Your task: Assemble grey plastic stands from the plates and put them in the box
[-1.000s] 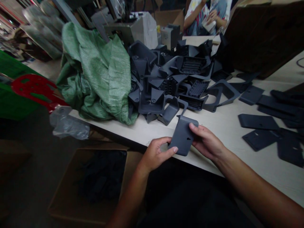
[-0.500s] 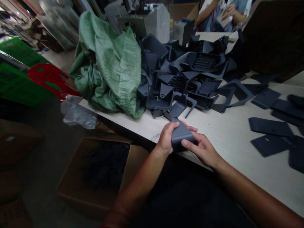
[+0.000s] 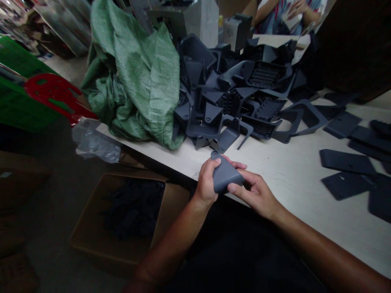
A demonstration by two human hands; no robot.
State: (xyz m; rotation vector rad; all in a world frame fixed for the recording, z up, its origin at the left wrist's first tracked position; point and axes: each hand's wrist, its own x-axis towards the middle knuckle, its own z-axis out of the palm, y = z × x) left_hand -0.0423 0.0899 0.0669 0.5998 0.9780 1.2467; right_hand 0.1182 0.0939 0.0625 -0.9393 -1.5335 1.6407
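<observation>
A dark grey plastic part (image 3: 226, 174) is held between both hands above the table's front edge. My left hand (image 3: 207, 181) grips its left side, with the thumb on top near a small round hole. My right hand (image 3: 255, 190) holds the right end, its thumb along the lower edge and its fingers partly behind the part. Just beyond the hands lies a pile of similar dark grey parts (image 3: 227, 136) on the white table (image 3: 275, 162).
A green woven sack (image 3: 143, 85) lies left of the pile. Flat dark pieces (image 3: 346, 162) are at the right. Below the edge stands a cardboard box (image 3: 88, 219) of dark parts. A red stool (image 3: 55, 95) is at the left; a person's arms (image 3: 269, 10) show at the back.
The held part has tilted, showing more of its flat face and its round hole. Both hands have shifted slightly left with it, and the whole view has moved a little.
</observation>
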